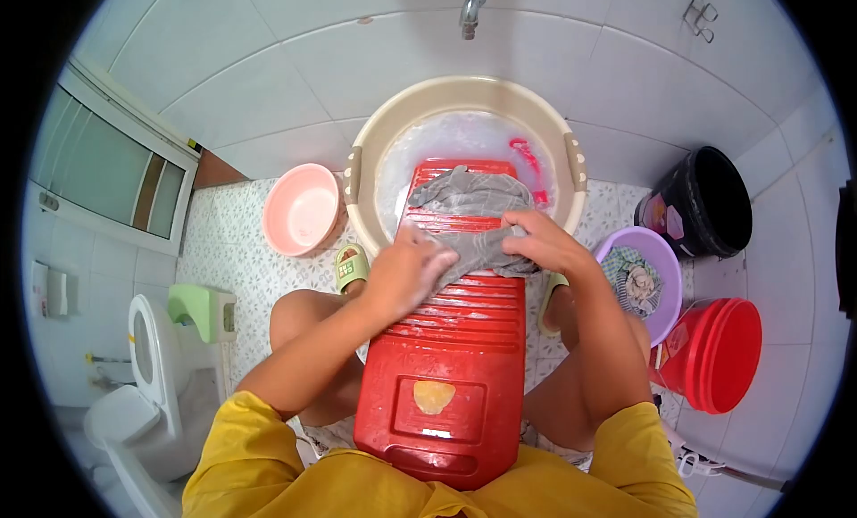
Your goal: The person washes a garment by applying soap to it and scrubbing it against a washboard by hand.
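A red washboard (442,339) slopes from my lap into a round beige basin (368,130) of cloudy, sudsy water. Wet grey cloth (469,192) lies bunched across its ridges; its exact garment kind does not show. My right hand (540,243) pinches the near part of the cloth at its right side. At the left side, my left hand (412,266), a little blurred, has its fingers curled over the same cloth. A piece of yellowish soap (434,397) rests in the recess at the washboard's near end. Something bright pink (527,157) is in the water at the right.
Left of the basin stands a pink bowl (302,210). On the right are a purple tub (668,277) holding clothes, a black bucket (719,201) and a red bucket (728,357). A tap (473,14) projects above the basin. A green stool (198,308) and toilet (152,357) stand left.
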Action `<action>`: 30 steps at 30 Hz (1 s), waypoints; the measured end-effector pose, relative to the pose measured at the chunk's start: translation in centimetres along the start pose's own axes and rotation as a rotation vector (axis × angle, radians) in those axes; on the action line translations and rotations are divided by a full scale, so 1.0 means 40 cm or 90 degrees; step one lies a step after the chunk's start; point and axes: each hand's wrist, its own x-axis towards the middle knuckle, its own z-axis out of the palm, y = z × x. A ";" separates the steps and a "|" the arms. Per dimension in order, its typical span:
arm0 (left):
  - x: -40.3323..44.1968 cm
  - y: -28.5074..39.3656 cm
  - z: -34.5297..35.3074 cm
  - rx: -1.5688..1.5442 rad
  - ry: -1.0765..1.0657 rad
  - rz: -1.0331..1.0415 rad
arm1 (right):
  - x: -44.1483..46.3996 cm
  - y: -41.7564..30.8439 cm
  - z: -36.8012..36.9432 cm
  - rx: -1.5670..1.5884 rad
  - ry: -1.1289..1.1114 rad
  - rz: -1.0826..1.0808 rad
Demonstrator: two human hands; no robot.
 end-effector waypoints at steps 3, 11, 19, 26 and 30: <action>0.049 -0.019 0.073 0.128 -0.090 -0.021 | 0.021 -0.004 0.022 -0.060 0.060 0.107; 0.073 0.002 0.078 0.139 -0.104 -0.070 | 0.023 -0.005 0.059 -0.220 0.166 0.067; 0.060 -0.015 0.088 0.206 -0.096 -0.030 | 0.008 -0.004 0.072 -0.221 0.127 0.014; 0.088 -0.007 0.093 0.201 -0.151 -0.077 | 0.023 0.020 0.082 -0.230 0.201 -0.022; -0.024 0.081 0.011 0.175 -0.246 -0.001 | 0.008 -0.027 0.080 -0.218 0.156 0.048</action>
